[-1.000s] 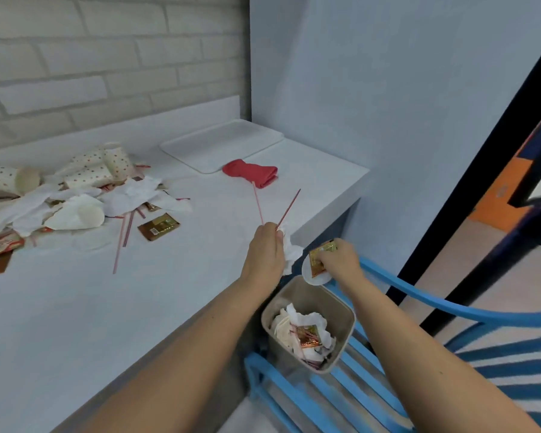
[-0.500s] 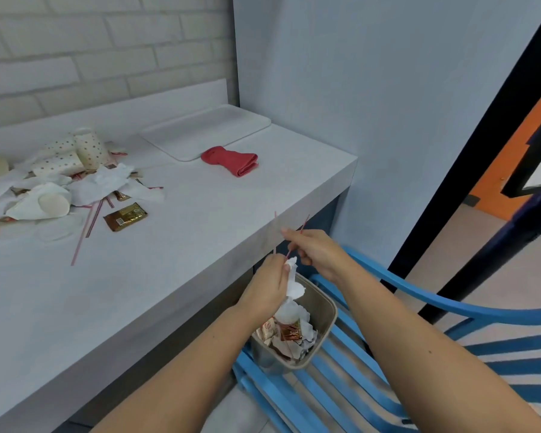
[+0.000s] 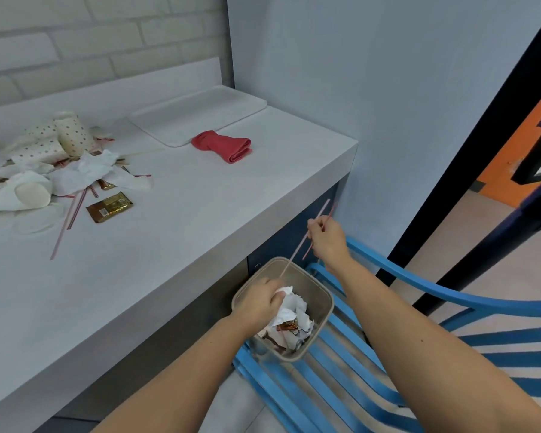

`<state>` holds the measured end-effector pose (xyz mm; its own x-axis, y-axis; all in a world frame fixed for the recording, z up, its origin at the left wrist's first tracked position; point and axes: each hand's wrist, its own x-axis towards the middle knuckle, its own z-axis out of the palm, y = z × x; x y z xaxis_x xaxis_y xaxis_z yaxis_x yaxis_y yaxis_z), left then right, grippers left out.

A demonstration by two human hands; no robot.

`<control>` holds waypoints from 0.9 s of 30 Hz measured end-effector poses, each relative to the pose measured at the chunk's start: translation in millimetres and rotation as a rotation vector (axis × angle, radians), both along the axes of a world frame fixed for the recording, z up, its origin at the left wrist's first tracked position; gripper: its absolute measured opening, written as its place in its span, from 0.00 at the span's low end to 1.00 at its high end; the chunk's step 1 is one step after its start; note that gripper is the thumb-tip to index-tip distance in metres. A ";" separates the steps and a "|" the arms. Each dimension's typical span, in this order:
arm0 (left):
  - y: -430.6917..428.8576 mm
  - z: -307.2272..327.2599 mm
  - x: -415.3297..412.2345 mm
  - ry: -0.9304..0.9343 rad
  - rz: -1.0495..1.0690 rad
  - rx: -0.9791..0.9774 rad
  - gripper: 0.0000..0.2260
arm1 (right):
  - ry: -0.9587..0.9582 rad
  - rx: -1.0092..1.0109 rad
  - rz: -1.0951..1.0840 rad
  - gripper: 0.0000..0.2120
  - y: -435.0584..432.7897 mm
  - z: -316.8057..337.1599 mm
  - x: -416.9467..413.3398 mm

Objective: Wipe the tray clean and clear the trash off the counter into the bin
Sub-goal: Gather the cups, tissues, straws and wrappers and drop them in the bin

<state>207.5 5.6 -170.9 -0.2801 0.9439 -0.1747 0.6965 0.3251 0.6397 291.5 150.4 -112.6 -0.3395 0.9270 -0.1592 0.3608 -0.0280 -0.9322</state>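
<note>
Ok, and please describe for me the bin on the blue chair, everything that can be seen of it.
The bin is a small beige container, plastic by its look, with a rounded square opening. It stands on the slatted seat of the blue chair, below the counter edge. Crumpled white paper and brown wrappers partly fill it. The left hand, gripping a white tissue, is at its opening; the right hand holds two straws just above its rim.

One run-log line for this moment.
left hand: grips tissue over bin | right hand: pinches two straws | counter: paper cups, sachet remain
</note>
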 end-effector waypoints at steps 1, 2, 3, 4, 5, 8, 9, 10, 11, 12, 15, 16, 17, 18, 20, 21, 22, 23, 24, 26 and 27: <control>1.0 -6.8 -0.3 -0.009 0.029 -0.033 0.13 | -0.038 0.056 -0.028 0.15 2.1 -4.6 3.8; 2.4 -12.7 -0.7 -0.012 0.066 -0.058 0.12 | -0.083 0.100 -0.031 0.16 3.3 -10.5 7.2; 4.2 -17.8 -0.9 -0.014 0.106 -0.083 0.12 | -0.138 0.133 -0.012 0.16 2.9 -16.9 10.6; 6.6 -23.1 -1.2 -0.015 0.148 -0.103 0.12 | -0.204 0.151 0.024 0.16 1.4 -23.7 12.9; 9.1 -27.7 -1.3 -0.022 0.190 -0.120 0.13 | -0.270 0.155 0.067 0.14 -1.5 -30.8 14.3; 18.0 -39.6 0.6 -0.065 0.269 -0.132 0.13 | -0.394 0.110 0.173 0.09 -11.8 -56.4 15.2; 20.8 -42.3 1.9 -0.074 0.276 -0.132 0.13 | -0.424 0.077 0.199 0.08 -14.7 -64.6 15.0; 23.3 -44.2 3.0 -0.082 0.279 -0.132 0.14 | -0.458 0.045 0.230 0.08 -17.0 -72.0 14.6; 25.6 -45.6 3.7 -0.092 0.280 -0.131 0.14 | -0.495 0.010 0.267 0.09 -19.6 -77.7 14.2; 27.8 -47.4 3.6 -0.103 0.279 -0.127 0.16 | -0.531 -0.025 0.303 0.09 -20.6 -83.8 13.5; 30.7 -50.5 0.3 -0.127 0.268 -0.124 0.19 | -0.636 -0.058 0.359 0.16 -23.2 -87.6 14.2; 30.0 -51.2 -1.0 -0.133 0.270 -0.113 0.20 | -0.659 -0.046 0.368 0.20 -22.1 -87.8 14.9; 28.5 -50.9 -2.4 -0.138 0.275 -0.100 0.20 | -0.666 -0.032 0.377 0.21 -21.6 -87.0 15.4; 26.8 -49.7 -3.9 -0.136 0.282 -0.083 0.20 | -0.663 -0.019 0.384 0.21 -20.6 -86.7 15.4; 24.3 -46.6 -6.1 -0.110 0.290 -0.057 0.19 | -0.660 -0.001 0.401 0.20 -19.2 -82.5 13.9; 23.0 -43.6 -6.9 -0.104 0.294 -0.045 0.18 | -0.660 0.011 0.415 0.18 -19.5 -78.6 11.9; 22.2 -40.0 -7.2 -0.111 0.295 -0.030 0.17 | -0.656 0.024 0.426 0.16 -19.3 -74.9 10.0; 21.6 -35.9 -7.4 -0.122 0.296 -0.010 0.17 | -0.647 0.040 0.439 0.13 -20.0 -69.8 7.9; 20.0 -30.7 -8.5 -0.127 0.300 0.015 0.17 | -0.638 0.058 0.454 0.11 -21.3 -64.2 4.7; 19.6 -18.8 -9.4 -0.107 0.304 0.068 0.15 | -0.623 0.107 0.483 0.10 -22.1 -51.5 -0.4; 18.6 -11.4 -10.6 -0.091 0.299 0.105 0.13 | -0.622 0.133 0.508 0.10 -23.2 -43.9 -4.0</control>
<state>197.0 24.2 -182.3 -0.5356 0.8362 -0.1181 0.5186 0.4360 0.7355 287.5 127.2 -156.6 -0.6092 0.7082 -0.3567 0.7527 0.3748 -0.5413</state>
